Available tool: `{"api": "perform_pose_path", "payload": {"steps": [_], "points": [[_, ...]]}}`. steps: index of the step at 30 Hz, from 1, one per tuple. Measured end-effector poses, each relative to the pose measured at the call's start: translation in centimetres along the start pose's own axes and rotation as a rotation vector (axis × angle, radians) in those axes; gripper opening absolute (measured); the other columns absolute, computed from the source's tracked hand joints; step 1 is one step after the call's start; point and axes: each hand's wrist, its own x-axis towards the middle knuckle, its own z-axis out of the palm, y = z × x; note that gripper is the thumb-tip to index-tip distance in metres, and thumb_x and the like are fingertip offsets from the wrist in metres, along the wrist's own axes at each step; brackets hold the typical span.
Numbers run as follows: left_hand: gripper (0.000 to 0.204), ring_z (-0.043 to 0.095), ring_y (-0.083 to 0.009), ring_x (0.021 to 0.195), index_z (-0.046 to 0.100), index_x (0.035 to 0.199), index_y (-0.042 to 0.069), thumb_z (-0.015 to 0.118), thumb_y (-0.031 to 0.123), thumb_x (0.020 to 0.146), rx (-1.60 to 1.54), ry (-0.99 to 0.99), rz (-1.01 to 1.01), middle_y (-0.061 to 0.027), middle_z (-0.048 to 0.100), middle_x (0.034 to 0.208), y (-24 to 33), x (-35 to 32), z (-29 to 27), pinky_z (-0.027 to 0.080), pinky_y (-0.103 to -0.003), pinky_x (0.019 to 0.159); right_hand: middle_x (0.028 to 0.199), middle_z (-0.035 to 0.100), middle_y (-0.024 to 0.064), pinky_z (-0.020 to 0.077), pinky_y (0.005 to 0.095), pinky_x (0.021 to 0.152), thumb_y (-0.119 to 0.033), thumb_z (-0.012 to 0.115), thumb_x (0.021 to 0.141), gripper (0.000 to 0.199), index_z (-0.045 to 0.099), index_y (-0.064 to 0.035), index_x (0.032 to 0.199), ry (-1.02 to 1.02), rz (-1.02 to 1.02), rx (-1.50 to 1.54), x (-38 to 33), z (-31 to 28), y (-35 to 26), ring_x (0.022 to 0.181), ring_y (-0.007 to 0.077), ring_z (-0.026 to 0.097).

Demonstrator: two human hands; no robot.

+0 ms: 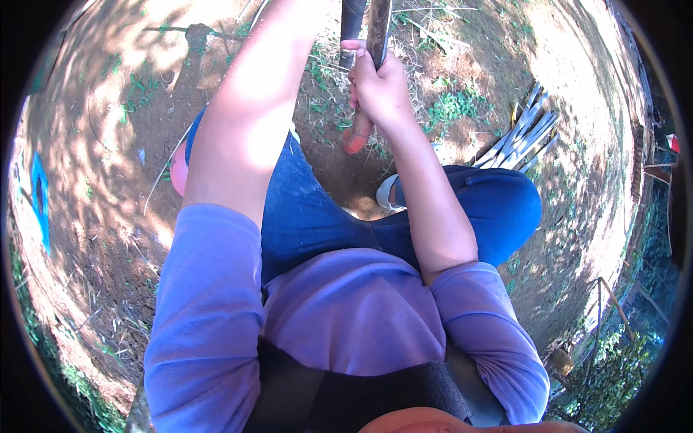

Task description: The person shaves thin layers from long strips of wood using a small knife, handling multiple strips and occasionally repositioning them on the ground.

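My right hand is closed around a long, narrow brown bar that runs out of the top of the view. Below the fist a rounded, reddish end sticks out toward me; I cannot tell if it is one piece with the bar. Just left of the bar stands a dark upright pole, its top cut off by the view. My left forearm reaches up past the upper edge, so the left hand is out of sight. Both arms are stretched forward over my bent legs in blue trousers.
Thin grey strips lie in a bundle on the bare soil beyond my right knee. A pink rounded thing shows beside my left leg. Farther left is a flat blue object. Leaning sticks and leafy plants edge the right side.
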Motion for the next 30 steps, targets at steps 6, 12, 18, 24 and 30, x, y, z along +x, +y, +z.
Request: {"api": "perform_pose_path", "payload": {"steps": [6, 12, 18, 24, 30], "points": [[0.046, 0.051, -0.008, 0.047, 0.055, 0.076, 0.01, 0.069, 0.049, 0.095, -0.004, -0.041, 0.032, 0.0016, 0.055, 0.058, 0.3, -0.2, 0.3, 0.041, -0.026, 0.045, 0.06, 0.052, -0.0032, 0.0424, 0.03, 0.054, -0.012, 0.048, 0.104, 0.024, 0.071, -0.0052, 0.108, 0.088, -0.105, -0.075, 0.4, 0.0, 2.6, 0.054, 0.0075, 0.051], [0.048, 0.054, -0.0094, 0.051, 0.058, 0.08, 0.009, 0.067, 0.054, 0.095, 0.015, -0.097, 0.011, 0.0009, 0.058, 0.064, 0.6, -0.9, -0.2, 0.044, -0.026, 0.05, 0.063, 0.054, -0.0017, 0.0483, 0.0317, 0.057, -0.014, 0.047, 0.104, 0.027, 0.067, -0.0032, 0.118, -0.048, 0.064, -0.003, -1.6, -1.4, -0.1, 0.056, 0.0105, 0.056], [0.026, 0.058, -0.0078, 0.061, 0.066, 0.093, 0.005, 0.075, 0.03, 0.094, -0.073, -0.221, 0.172, 0.0017, 0.061, 0.072, 4.1, 0.2, 0.1, 0.045, -0.026, 0.051, 0.084, 0.064, 0.0057, 0.0546, 0.0284, 0.065, -0.014, 0.045, 0.104, 0.036, 0.057, 0.0007, 0.135, -0.067, -0.027, 0.12, -1.8, -1.9, 0.3, 0.071, 0.0153, 0.067], [0.027, 0.049, -0.0045, 0.048, 0.061, 0.079, 0.008, 0.074, 0.026, 0.094, -0.151, -0.168, 0.03, 0.004, 0.054, 0.062, 4.7, -0.2, 0.0, 0.038, -0.024, 0.042, 0.082, 0.054, 0.002, 0.0525, 0.0288, 0.055, -0.021, 0.046, 0.105, 0.046, 0.045, 0.0077, 0.142, -0.178, 0.059, 0.305, -3.1, -1.1, -1.7, 0.061, 0.0122, 0.057], [0.029, 0.047, -0.0041, 0.045, 0.061, 0.072, 0.009, 0.074, 0.024, 0.094, -0.12, -0.212, 0.124, 0.0054, 0.053, 0.058, 5.1, 0.0, 0.1, 0.035, -0.023, 0.041, 0.07, 0.042, -0.0016, 0.043, 0.0269, 0.048, -0.057, 0.017, 0.107, 0.079, 0.05, 0.0089, 0.134, -0.155, -0.037, 0.311, -3.5, -1.3, -5.7, 0.052, 0.0107, 0.046]]}}
